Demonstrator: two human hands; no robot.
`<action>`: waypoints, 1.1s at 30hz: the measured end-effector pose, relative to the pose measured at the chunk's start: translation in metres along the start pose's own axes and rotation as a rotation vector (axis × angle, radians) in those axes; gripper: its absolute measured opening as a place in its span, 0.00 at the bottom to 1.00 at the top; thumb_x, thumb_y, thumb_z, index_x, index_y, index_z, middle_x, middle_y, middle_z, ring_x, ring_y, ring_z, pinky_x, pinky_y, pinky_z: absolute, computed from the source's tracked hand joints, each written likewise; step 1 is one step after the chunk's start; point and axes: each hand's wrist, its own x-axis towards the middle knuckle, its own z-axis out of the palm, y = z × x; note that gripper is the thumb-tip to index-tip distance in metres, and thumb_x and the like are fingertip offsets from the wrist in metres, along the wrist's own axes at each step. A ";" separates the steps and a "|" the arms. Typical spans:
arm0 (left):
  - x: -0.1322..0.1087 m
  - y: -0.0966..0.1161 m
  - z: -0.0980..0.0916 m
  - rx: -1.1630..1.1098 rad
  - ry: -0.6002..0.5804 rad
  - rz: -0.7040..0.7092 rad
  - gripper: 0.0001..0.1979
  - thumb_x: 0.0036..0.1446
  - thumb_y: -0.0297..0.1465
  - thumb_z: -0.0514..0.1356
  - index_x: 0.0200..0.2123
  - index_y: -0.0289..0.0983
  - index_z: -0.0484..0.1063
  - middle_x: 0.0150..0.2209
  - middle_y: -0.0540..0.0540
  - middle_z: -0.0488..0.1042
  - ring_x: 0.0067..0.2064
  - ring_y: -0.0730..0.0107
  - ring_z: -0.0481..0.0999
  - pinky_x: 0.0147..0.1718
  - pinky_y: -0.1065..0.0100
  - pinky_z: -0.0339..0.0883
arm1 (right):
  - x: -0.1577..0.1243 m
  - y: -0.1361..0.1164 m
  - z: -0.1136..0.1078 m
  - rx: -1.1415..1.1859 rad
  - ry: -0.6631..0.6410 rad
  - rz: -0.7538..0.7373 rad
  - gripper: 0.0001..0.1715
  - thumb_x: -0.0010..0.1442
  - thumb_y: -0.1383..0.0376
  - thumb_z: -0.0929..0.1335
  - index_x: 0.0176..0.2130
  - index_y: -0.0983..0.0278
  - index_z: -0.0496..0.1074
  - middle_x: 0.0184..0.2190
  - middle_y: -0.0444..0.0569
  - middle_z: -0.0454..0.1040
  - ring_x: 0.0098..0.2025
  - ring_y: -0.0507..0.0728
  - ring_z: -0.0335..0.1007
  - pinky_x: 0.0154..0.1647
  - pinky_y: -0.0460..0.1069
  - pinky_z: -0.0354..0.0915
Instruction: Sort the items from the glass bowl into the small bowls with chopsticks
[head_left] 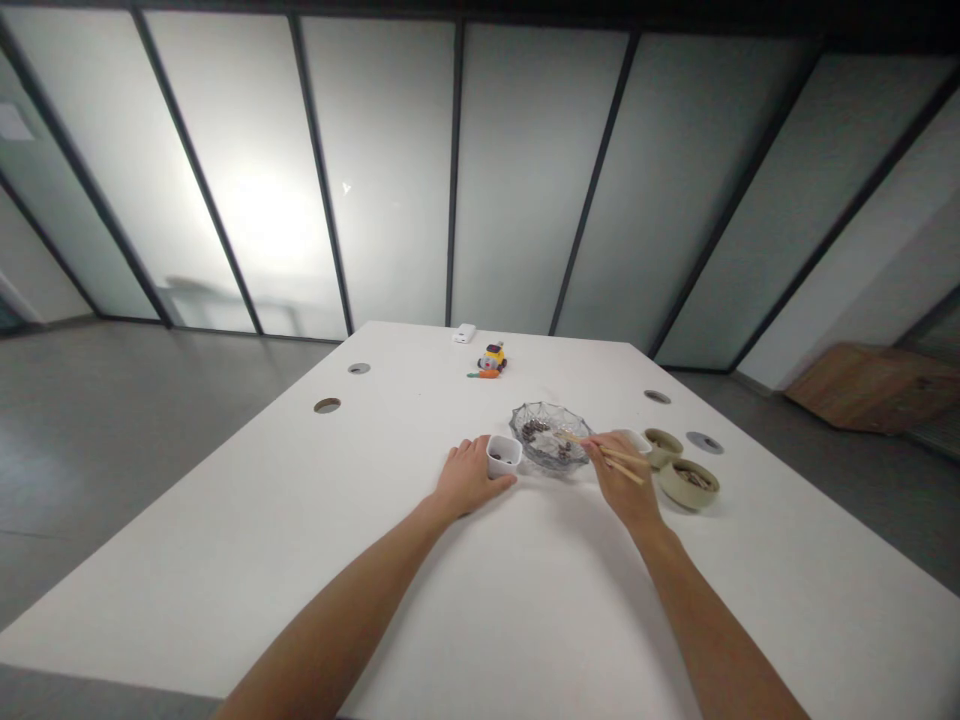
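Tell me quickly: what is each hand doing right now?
Left hand: open, cupped against the small white cup.
Right hand: closed on chopsticks reaching into the glass bowl.

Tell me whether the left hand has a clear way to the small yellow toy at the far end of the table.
Probably yes: the left hand rests by the white cup, and bare table lies between it and the yellow toy.
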 end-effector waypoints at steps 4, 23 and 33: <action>0.000 0.000 0.000 -0.009 -0.014 -0.007 0.27 0.60 0.50 0.63 0.55 0.41 0.68 0.55 0.40 0.77 0.58 0.49 0.73 0.57 0.55 0.64 | -0.002 0.012 0.006 0.007 -0.038 0.005 0.25 0.72 0.47 0.64 0.34 0.59 0.78 0.33 0.53 0.80 0.37 0.62 0.75 0.43 0.59 0.71; -0.001 0.001 -0.002 0.001 -0.015 0.003 0.24 0.60 0.50 0.63 0.52 0.41 0.68 0.54 0.39 0.77 0.58 0.48 0.73 0.55 0.55 0.65 | -0.004 0.014 0.010 0.057 -0.029 0.029 0.23 0.71 0.48 0.65 0.36 0.60 0.78 0.35 0.52 0.81 0.39 0.62 0.76 0.45 0.59 0.71; -0.001 0.002 -0.002 0.010 -0.008 0.005 0.25 0.60 0.50 0.63 0.52 0.40 0.68 0.54 0.39 0.77 0.57 0.48 0.74 0.55 0.55 0.65 | -0.004 0.013 0.012 0.048 -0.049 0.065 0.26 0.70 0.45 0.65 0.35 0.61 0.78 0.36 0.54 0.80 0.38 0.61 0.76 0.41 0.56 0.72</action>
